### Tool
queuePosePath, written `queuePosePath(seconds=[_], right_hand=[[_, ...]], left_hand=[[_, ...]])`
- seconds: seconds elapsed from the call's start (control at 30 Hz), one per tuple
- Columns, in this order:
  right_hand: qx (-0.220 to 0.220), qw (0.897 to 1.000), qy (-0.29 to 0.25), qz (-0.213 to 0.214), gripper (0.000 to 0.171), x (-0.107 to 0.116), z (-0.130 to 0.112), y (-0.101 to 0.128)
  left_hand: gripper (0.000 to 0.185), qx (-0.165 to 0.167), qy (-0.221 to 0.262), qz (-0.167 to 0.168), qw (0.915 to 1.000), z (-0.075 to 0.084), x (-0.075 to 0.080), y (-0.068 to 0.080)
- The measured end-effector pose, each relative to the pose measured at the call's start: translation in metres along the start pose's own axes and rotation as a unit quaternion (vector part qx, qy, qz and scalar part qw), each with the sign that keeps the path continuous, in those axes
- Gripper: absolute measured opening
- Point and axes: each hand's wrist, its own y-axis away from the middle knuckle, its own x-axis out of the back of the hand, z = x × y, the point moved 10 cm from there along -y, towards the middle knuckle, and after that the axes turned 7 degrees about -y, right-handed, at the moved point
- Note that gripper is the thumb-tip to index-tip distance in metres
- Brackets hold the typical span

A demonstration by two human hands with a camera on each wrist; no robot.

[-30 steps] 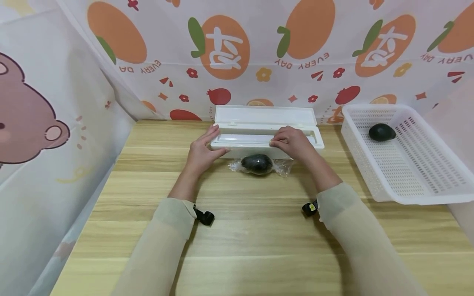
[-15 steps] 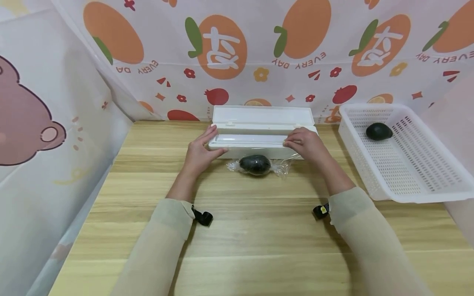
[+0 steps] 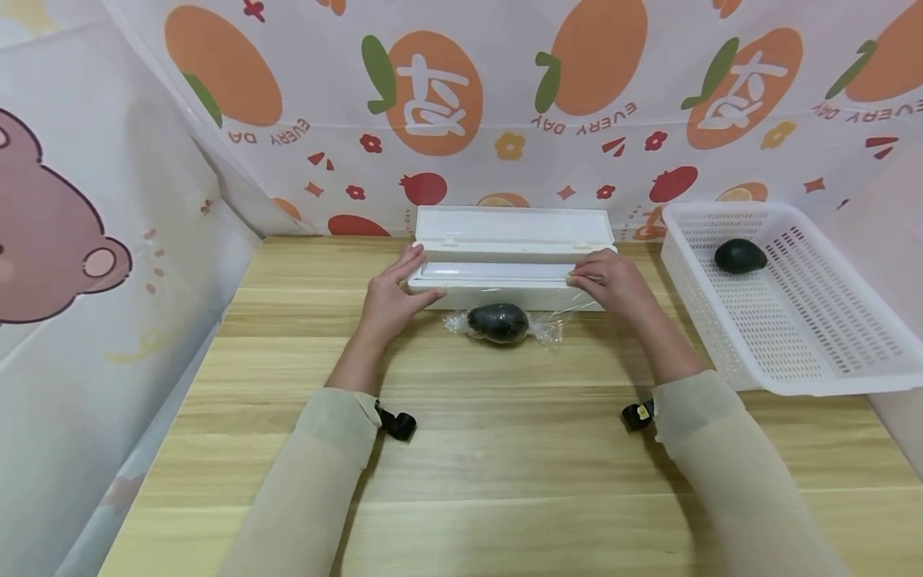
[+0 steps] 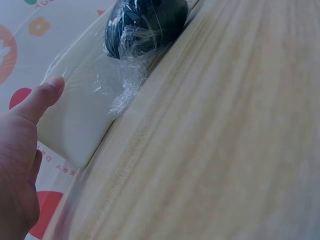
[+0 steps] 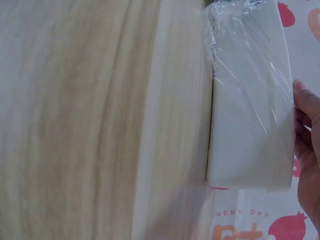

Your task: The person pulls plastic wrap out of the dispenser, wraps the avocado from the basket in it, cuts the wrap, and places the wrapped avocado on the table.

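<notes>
A white cling film dispenser (image 3: 519,294) lies at the back of the table, lid raised, a pale roll (image 3: 497,270) inside. My left hand (image 3: 392,298) grips its left end, thumb on the front and fingers over the end. At the front edge, toward the right end, my right hand (image 3: 613,280) pinches with thumb and fingers at the cutter slider, which is mostly hidden by the fingertips. An avocado (image 3: 499,322) wrapped in clear film lies just before the dispenser, ends twisted. In the right wrist view, loose film (image 5: 250,65) runs up the dispenser's front.
To the right stands a white perforated basket (image 3: 750,377) with an unwrapped avocado (image 3: 740,256) in it. A fruit-patterned cloth (image 3: 519,168) hangs close behind the dispenser. The wooden table (image 3: 497,473) reaches toward me between the forearms.
My right hand has slid rightward along the dispenser's front edge, from past the middle to near the right end. The left hand keeps its grip at the left end.
</notes>
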Motion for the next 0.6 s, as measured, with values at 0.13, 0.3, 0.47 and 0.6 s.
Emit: queuePosePath(seconds=[0.13,0.3,0.47,0.6], right_hand=[[-0.004,1.0,0.001,0.002,0.011,0.003,0.002,0.002],[0.002,1.0,0.001,0.01,0.009,0.005,0.004,0.004],[0.012,1.0,-0.004,0.028,0.008,0.011,0.007,0.006],[0.005,1.0,-0.001,0.03,0.007,0.013,0.01,0.008]], left_hand=[[0.078,-0.001,0.0,0.0,1.0,0.0,0.0,-0.001],[0.077,-0.003,0.007,0.001,1.0,0.0,-0.001,-0.001],[0.078,-0.001,0.01,0.001,0.9999,0.001,-0.001,-0.002],[0.079,0.002,0.013,0.001,0.9999,0.0,-0.001,-0.003]])
